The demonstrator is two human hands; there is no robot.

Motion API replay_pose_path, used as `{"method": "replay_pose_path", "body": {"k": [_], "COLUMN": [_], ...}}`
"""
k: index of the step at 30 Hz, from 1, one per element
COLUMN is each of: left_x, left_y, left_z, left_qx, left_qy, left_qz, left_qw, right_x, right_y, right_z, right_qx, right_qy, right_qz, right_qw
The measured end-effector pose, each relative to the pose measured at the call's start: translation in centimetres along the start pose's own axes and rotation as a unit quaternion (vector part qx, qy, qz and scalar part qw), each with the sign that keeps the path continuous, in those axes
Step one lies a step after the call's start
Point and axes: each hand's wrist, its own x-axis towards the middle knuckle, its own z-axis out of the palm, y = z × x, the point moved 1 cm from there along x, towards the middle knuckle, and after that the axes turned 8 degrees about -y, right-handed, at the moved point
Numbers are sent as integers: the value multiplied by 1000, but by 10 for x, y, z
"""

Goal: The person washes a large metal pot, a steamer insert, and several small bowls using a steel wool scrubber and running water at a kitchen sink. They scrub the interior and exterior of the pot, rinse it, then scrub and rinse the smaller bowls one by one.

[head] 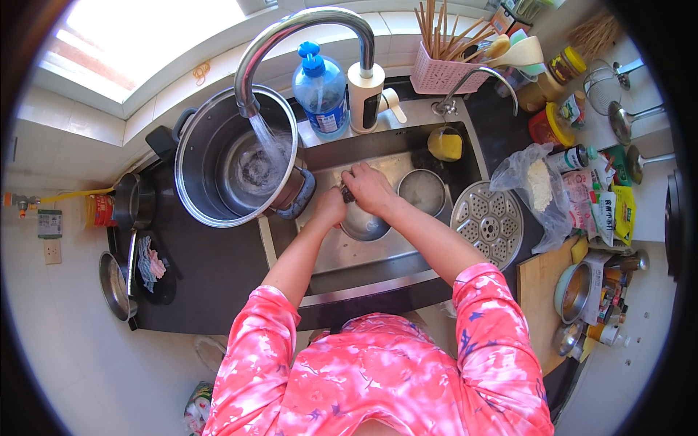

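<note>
Over the sink [327, 248], my left hand [329, 208] and my right hand [369, 188] meet on a small dark lump [348, 195]. What it is cannot be told, since fingers cover most of it. Just below them is a round metal bowl [362, 224], partly hidden by my hands and right forearm. A second metal bowl [421, 192] with cloudy liquid stands to its right. At the left, water [267, 139] runs from the curved faucet [305, 17] into a large two-handled steel pot [229, 163], which holds some water.
A blue soap bottle [320, 98] stands behind the sink, beside a pink basket [441, 71] of chopsticks and utensils. A perforated steamer plate [487, 224] overlaps the sink's right edge. Farther right are a bag of pale powder [539, 185] and a wooden board [540, 300]. Pans [115, 286] sit left.
</note>
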Motion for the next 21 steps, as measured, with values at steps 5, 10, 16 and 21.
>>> {"method": "replay_pose_path", "body": {"k": [5,10,16,21], "left_x": [-15,-14,-21,-28], "left_y": [4,9,-7,9], "left_z": [-5,-2,0,28], "left_qx": [-136,-110,-80,-182], "left_qy": [-11,39,208,311], "left_qz": [-67,-26,32,11], "left_qw": [988,993,974,933], "right_x": [1,11,-21,-43], "right_y": [-3,3,32,13], "right_z": [-7,-15,10,104], "right_qx": [78,-19,145,491], "right_qy": [-98,23,95,155], "right_qz": [4,30,323,598], "right_qw": [992,999,930,614]}}
